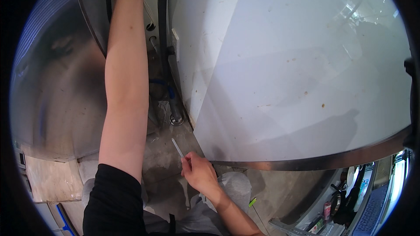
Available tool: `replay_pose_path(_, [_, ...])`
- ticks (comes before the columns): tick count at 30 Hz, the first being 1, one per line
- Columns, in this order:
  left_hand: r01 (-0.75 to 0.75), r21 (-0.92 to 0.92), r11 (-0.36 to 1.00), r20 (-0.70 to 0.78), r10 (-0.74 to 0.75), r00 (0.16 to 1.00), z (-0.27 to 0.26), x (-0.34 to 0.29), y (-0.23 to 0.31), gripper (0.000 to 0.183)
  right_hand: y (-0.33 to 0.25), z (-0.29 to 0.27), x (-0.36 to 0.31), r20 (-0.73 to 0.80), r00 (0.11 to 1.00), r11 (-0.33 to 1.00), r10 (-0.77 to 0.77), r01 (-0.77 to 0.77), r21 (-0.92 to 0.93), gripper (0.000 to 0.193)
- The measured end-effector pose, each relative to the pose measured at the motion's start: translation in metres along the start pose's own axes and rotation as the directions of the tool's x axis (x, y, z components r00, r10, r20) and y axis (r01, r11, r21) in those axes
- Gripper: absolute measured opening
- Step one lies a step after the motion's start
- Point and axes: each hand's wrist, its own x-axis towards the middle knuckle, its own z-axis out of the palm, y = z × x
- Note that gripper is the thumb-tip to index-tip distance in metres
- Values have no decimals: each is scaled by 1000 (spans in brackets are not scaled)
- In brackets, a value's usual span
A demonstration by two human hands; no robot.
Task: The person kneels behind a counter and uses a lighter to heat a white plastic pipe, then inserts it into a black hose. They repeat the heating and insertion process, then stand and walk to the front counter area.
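My left arm point(126, 61) stretches up across the picture into the narrow gap between a shiny metal panel point(61, 96) and a white wall; its hand lies beyond the upper edge. Low in the middle, my right hand point(199, 172) is closed, with a thin whitish stick point(177, 147) pinched between thumb and fingers. The stick points up and left, toward a floor drain point(176, 119). A dark hose point(163, 30) runs down the gap to that drain, right of my left arm. Near its lower end some blue shows on the hose.
A big white panel point(306, 70) with a dark lower edge fills the right. At lower right stand a rack point(372, 218) and a pink can point(327, 209). A green-tipped item point(253, 201) lies by my knee. A blue-edged squeegee point(65, 223) is at lower left.
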Motion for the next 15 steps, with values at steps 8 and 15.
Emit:
replay_pose_path(8, [-2,7,1000,-28,2,1000,5,4,-11,118,1,-3,-2,-17,999,999,-34,34,-7,23])
replay_pose_path(15, [161,68,985,-17,-160,987,6,2,-4,112,13,5,2,-63,992,994,-107,106,-17,24])
